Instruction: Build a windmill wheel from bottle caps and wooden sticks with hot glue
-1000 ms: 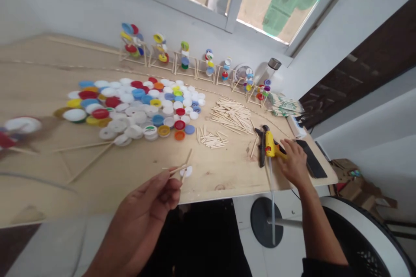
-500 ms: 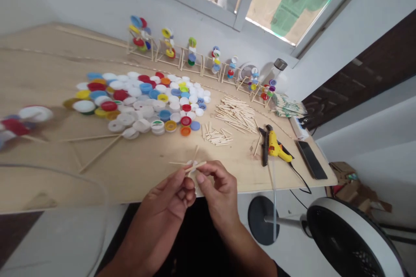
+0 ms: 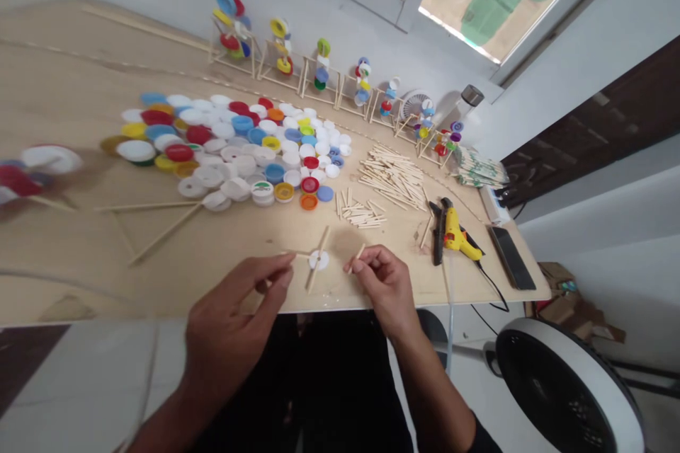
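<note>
Now that the hands have parted, the disc shows

While the disc (image 3: 324, 264) lies on the table (image 3: 223, 248), probably for steadiness, a long stick (image 3: 312, 281) crosses it. The left hand (image 3: 231, 318) has its fingertips at the side stick (image 3: 302, 255); whether they grip, I cannot tell. The right hand (image 3: 390, 290) pinches a loose stick (image 3: 358, 259), clear of the disc. Half a second ago, both hands met beside it.

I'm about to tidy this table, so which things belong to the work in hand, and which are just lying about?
Likely in use:
- short wooden stick in the right hand
- white disc with sticks, near the left hand's fingertips
- loose stick piles
- yellow glue gun
- bottle caps

Probably just lying about:
- smartphone
- clear bottle
- small white fan
</note>
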`<state>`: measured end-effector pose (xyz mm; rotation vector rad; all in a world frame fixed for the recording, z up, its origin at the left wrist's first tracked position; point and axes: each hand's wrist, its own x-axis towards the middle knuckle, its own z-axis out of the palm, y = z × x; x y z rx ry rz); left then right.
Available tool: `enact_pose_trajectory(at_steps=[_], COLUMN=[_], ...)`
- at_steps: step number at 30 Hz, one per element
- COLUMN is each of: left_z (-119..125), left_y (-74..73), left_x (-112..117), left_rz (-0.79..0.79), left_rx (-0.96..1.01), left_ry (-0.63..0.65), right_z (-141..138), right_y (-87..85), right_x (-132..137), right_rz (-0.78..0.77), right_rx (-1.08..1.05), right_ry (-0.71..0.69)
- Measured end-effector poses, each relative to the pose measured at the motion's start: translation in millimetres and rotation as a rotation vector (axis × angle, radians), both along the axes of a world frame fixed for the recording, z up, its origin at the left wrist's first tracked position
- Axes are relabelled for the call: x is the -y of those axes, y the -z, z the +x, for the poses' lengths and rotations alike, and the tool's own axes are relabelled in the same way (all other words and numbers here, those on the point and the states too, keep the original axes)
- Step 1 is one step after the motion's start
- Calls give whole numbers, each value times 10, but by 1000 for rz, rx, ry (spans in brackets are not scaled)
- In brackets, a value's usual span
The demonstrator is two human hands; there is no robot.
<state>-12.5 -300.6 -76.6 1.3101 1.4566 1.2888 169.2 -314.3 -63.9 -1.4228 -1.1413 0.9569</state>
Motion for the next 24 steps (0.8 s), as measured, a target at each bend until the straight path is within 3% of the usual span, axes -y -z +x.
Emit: enact_pose_trajectory(at_steps=[3,8,15,24], left_z=[-115,-122,-157,-172], left_y=[118,329,419,412], left_x=[-258,-520,-510,-518], left_rz=[231,359,510,622], left_rx=[-198,-401,-624,-698], left_ry=[177,382,445,432], right_z=[184,263,262,287], right_y=[96,159,130,147], right_x=[-36,-139,-278,-319], right_rz=[-56,45,65,65], right_rx=[211,584,769,817], right_ry=[-103,-241,-391,-424])
